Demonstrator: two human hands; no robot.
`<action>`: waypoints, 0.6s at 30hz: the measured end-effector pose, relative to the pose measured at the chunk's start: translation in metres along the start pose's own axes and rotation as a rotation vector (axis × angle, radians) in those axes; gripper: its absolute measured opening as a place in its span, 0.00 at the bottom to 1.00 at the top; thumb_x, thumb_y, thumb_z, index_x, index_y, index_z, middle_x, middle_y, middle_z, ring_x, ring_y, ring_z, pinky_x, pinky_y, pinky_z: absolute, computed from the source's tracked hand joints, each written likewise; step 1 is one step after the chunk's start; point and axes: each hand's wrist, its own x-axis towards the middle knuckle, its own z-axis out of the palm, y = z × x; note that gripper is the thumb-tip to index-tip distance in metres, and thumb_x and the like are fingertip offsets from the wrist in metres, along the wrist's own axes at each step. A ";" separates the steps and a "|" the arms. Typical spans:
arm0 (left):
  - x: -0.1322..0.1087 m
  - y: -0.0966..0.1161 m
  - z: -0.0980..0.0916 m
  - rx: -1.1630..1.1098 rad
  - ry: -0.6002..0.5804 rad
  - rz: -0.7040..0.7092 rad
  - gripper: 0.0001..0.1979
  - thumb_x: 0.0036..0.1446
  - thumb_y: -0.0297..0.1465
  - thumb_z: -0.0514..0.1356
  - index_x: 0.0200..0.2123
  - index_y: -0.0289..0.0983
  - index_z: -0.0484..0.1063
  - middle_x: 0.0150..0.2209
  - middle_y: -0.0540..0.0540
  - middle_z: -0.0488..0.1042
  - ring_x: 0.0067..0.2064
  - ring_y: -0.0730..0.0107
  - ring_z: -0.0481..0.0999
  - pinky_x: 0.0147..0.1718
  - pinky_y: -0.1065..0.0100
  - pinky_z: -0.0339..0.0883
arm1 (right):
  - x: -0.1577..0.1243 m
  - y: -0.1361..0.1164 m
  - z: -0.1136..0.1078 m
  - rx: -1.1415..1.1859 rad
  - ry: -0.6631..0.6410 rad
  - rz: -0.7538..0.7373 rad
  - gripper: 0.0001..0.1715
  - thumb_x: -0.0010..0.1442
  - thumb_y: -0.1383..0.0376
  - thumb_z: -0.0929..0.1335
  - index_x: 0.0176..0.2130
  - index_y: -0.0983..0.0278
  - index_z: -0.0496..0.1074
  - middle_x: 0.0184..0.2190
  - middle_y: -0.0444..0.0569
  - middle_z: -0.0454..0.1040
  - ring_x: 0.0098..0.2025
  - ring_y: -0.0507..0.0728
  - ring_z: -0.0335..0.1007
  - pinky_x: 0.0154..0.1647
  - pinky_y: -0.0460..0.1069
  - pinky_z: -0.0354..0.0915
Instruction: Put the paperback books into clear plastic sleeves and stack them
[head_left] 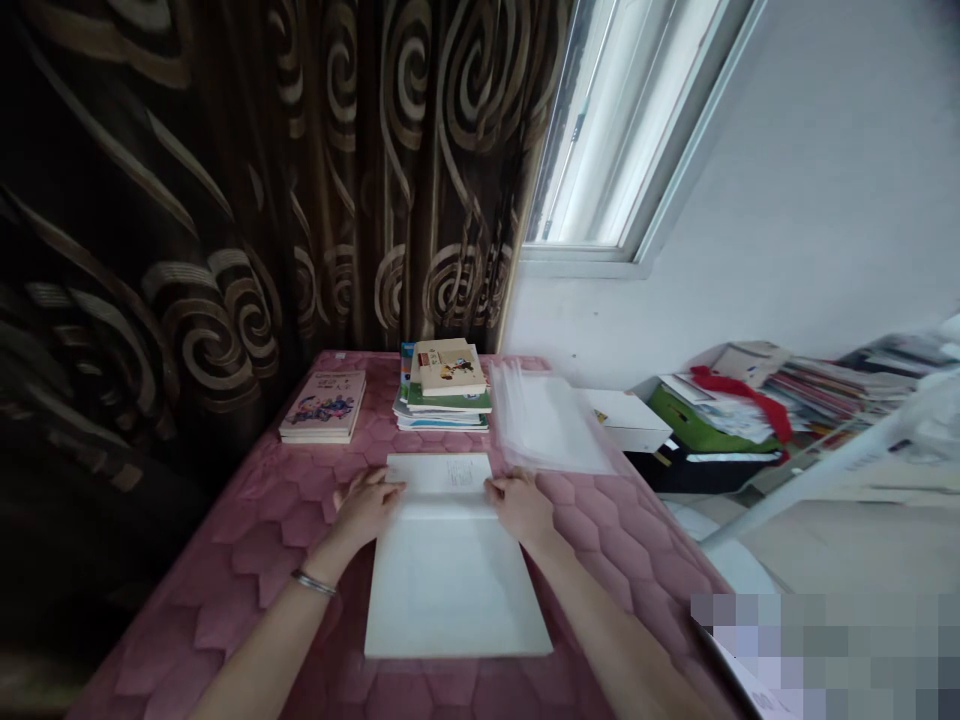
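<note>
A book (457,585) lies open on the pink table cover, its fold running crosswise. The near side is a blank white page, and the far side carries a small block of print too fine to read. My left hand (369,503), with a silver bracelet at the wrist, has its fingers curled on the left edge of the far side. Opposite it, my right hand (520,505) pinches the right edge of that same part. Both thumbs and fingertips touch the book near the fold.
A stack of books (444,385) stands behind the open book. Further left are picture-covered books (322,405). Clear plastic sheets (551,420) lie at the back right. Beyond the table edge are a white box (626,420) and a green bag (694,415) with papers. A patterned curtain (360,180) hangs behind.
</note>
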 end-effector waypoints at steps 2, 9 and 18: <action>-0.001 -0.011 -0.003 0.003 0.007 -0.019 0.18 0.63 0.42 0.47 0.50 0.55 0.74 0.66 0.53 0.58 0.66 0.47 0.52 0.56 0.38 0.50 | 0.000 0.000 0.001 0.002 -0.009 0.006 0.23 0.66 0.55 0.58 0.38 0.57 0.79 0.41 0.52 0.74 0.44 0.58 0.72 0.41 0.48 0.64; 0.031 0.018 -0.008 0.217 0.080 0.168 0.13 0.60 0.34 0.54 0.37 0.40 0.79 0.65 0.46 0.59 0.65 0.51 0.55 0.60 0.45 0.45 | -0.001 -0.004 -0.002 -0.020 -0.030 0.020 0.23 0.66 0.56 0.57 0.39 0.56 0.79 0.42 0.50 0.76 0.40 0.56 0.74 0.40 0.47 0.64; 0.087 0.054 -0.012 0.287 -0.033 0.194 0.21 0.52 0.28 0.65 0.50 0.35 0.68 0.51 0.39 0.72 0.54 0.56 0.70 0.53 0.52 0.60 | -0.018 0.009 -0.005 0.185 -0.012 -0.029 0.17 0.63 0.60 0.61 0.43 0.63 0.75 0.40 0.53 0.75 0.43 0.58 0.72 0.45 0.49 0.63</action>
